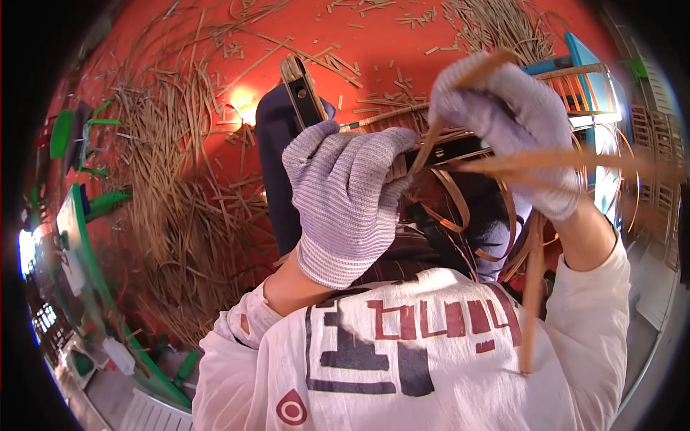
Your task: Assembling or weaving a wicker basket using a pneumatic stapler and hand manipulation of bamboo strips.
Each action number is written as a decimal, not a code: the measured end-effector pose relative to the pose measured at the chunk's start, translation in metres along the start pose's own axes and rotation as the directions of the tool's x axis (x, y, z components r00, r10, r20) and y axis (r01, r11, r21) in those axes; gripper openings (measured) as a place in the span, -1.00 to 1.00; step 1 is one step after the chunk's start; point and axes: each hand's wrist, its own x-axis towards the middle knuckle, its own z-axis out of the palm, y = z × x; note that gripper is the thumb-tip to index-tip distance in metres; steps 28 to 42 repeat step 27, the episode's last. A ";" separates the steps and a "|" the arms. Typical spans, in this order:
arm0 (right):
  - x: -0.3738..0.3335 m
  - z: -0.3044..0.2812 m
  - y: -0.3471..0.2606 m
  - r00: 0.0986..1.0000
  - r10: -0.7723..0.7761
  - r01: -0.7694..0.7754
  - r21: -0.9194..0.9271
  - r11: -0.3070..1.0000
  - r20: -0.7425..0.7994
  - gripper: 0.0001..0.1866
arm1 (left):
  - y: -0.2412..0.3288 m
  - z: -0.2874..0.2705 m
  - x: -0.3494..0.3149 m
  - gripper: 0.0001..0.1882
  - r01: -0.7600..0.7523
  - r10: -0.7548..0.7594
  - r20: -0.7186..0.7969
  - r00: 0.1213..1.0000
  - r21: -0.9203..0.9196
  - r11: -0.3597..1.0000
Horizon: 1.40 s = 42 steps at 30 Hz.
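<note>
At the centre of the frame the gloved left hand (346, 197) is clenched around a dark-handled blade (438, 152), while the gloved right hand (507, 126), upper right, pinches a cane strip (460, 77) above the red floor (215, 65).

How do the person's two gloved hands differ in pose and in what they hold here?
The left hand sits lower, nearer the chest, fist closed around a dark tool handle. The right hand is raised higher and further right, pinching a flat cane strip instead. The left hand is sharp in view, while the right hand is blurred. Both wear the same grey knit gloves and meet at the tool.
</note>
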 end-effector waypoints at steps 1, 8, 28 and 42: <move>0.005 -0.005 0.003 0.999 0.015 -0.005 -0.192 0.981 0.051 -0.78 | 0.002 0.002 0.001 -0.54 0.012 -0.012 -0.015 1.000 -0.007 1.000; 0.007 -0.001 0.004 0.981 0.191 -0.190 0.220 0.957 0.016 -0.73 | -0.004 0.001 0.001 -0.57 0.027 -0.027 -0.011 1.000 -0.020 0.999; 0.053 0.009 0.029 0.969 0.176 -0.180 0.003 0.984 0.171 -0.71 | -0.007 0.004 -0.005 -0.49 0.029 -0.030 -0.049 0.998 -0.019 0.999; 0.053 0.009 0.029 0.969 0.176 -0.180 0.003 0.984 0.171 -0.71 | -0.007 0.004 -0.005 -0.49 0.029 -0.030 -0.049 0.998 -0.019 0.999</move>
